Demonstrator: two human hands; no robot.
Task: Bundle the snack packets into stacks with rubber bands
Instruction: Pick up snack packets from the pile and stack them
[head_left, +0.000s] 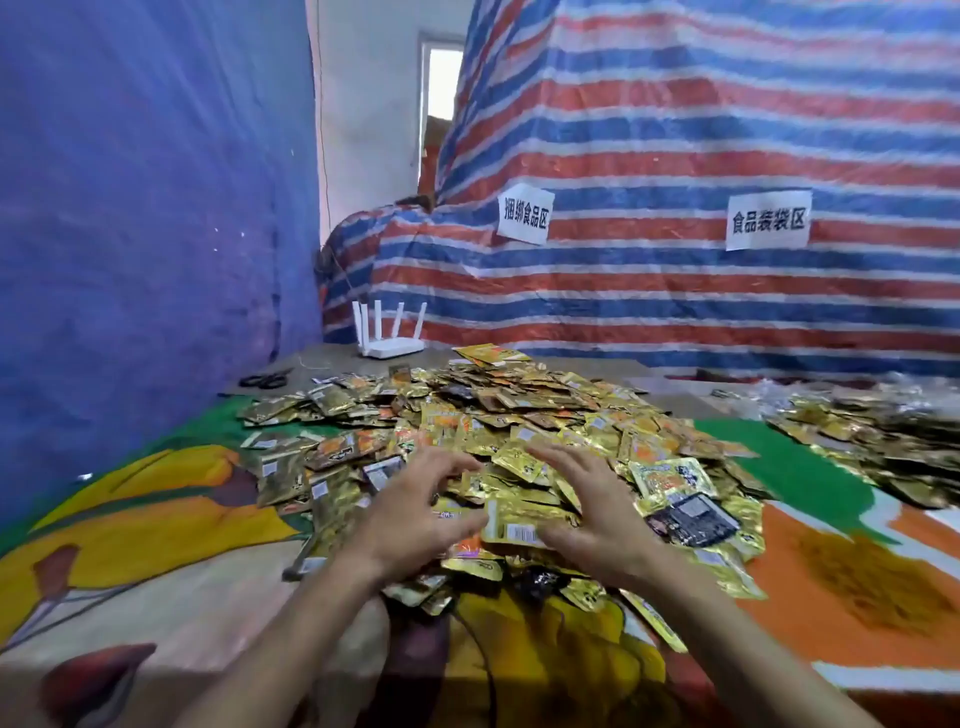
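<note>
Packets (498, 415): gold foil, one loose heap on the table's (156, 582) middle, spreading from the near edge toward the far edge; they lie at all angles, no shared long axis. Topmost packet (524, 522): flat, barcode side up, long axis running left to right, between the two hands. Left hand (415, 512): palm down on the heap, fingers spread wide, holding nothing. Right hand (592, 514): palm down, fingers spread, thumb touching the barcode packet's right end; no grip seen. Second heap (872, 441): toward the right edge, apart. Scissors (265, 379): far left corner. Router (387, 338): far edge, antennas upright.
</note>
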